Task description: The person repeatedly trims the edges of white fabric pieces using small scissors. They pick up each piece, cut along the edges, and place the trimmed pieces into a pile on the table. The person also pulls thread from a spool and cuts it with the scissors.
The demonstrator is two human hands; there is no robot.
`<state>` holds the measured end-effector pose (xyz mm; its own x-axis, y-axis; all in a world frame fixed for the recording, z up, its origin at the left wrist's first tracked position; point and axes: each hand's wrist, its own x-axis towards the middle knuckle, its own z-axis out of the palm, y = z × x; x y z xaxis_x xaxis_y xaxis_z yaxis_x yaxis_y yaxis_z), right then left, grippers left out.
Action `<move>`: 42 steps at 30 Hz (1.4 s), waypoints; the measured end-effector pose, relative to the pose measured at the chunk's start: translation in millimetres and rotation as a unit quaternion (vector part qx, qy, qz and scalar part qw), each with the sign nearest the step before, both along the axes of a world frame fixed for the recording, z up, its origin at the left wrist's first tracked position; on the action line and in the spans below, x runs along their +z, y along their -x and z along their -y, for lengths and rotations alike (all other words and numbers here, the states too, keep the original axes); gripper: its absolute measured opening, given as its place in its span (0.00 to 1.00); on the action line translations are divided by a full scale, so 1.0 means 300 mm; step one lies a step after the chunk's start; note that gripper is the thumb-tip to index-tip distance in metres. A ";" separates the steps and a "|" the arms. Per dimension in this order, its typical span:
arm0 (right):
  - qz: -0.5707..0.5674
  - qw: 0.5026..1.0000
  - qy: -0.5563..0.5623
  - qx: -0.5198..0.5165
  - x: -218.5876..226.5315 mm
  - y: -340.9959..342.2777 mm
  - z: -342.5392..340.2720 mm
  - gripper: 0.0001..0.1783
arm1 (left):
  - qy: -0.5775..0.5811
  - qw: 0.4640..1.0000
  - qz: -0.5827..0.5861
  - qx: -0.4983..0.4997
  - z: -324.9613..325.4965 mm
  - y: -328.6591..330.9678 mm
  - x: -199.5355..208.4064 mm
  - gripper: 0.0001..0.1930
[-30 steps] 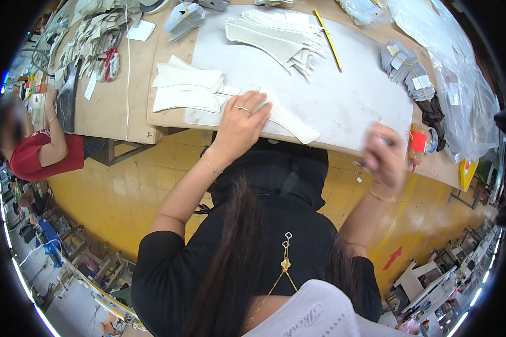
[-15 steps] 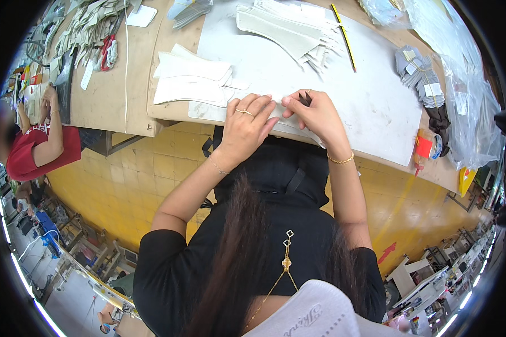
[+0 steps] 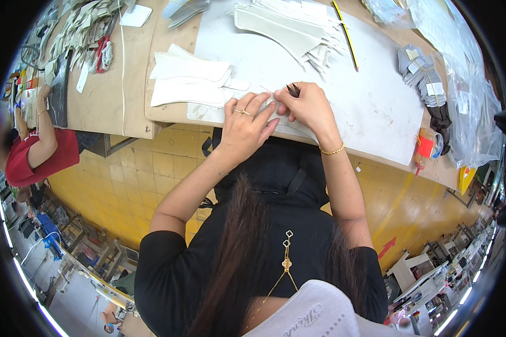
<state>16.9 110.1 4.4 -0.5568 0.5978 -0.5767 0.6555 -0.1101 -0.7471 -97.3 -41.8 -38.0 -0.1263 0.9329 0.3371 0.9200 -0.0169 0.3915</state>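
At the front edge of the table, my left hand [image 3: 246, 121] rests with its fingers bent lightly onto the surface and its thumb apart. A small pale piece lies at its fingertips, largely hidden, so its kind is unclear. Close beside it, my right hand [image 3: 311, 109] holds small dark thread snips [image 3: 293, 90], their two pointed tips sticking up past the fingers. The right thumb and forefinger come together near the left fingertips; whether they pinch a thread or the pale piece cannot be made out. White shaped panels [image 3: 188, 78] lie left of my left hand.
A fanned stack of off-white panels [image 3: 281, 28] lies farther back, near a yellow-and-black pencil [image 3: 346, 36]. Grey tied bundles [image 3: 421, 70], an orange-labelled bottle [image 3: 424, 149] and clear plastic bags [image 3: 464, 106] sit at right. A co-worker in a red shirt [image 3: 42, 157] works at far left.
My right hand has moved slightly up and to the left, nearer the left fingertips, with the snips tilting along. The left hand stays nearly in place.
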 end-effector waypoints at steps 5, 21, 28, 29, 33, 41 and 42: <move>0.010 1.000 -0.018 0.011 -0.003 -0.010 0.002 0.17 | 0.047 0.999 -0.016 -0.013 -0.008 0.009 0.019 0.19; 0.057 0.992 -0.016 -0.110 0.025 -0.351 0.091 0.17 | 0.070 0.993 -0.097 -0.003 -0.022 -0.010 0.017 0.28; 0.048 0.991 -0.107 -0.071 0.009 -0.348 0.082 0.17 | 0.092 0.988 -0.118 -0.035 -0.016 -0.008 0.030 0.28; 0.046 0.990 -0.110 -0.072 0.011 -0.346 0.081 0.17 | 0.099 0.987 -0.118 -0.041 -0.014 -0.008 0.034 0.29; 0.072 0.987 -0.140 -0.041 0.024 -0.344 0.069 0.19 | 0.135 0.980 -0.135 -0.049 -0.017 -0.016 0.049 0.32; 0.074 0.981 -0.177 -0.021 0.016 -0.338 0.051 0.18 | 0.183 0.960 -0.193 -0.085 -0.039 -0.019 0.091 0.33; 0.073 0.982 -0.175 -0.020 0.013 -0.337 0.049 0.18 | 0.188 0.958 -0.196 -0.088 -0.043 -0.021 0.097 0.33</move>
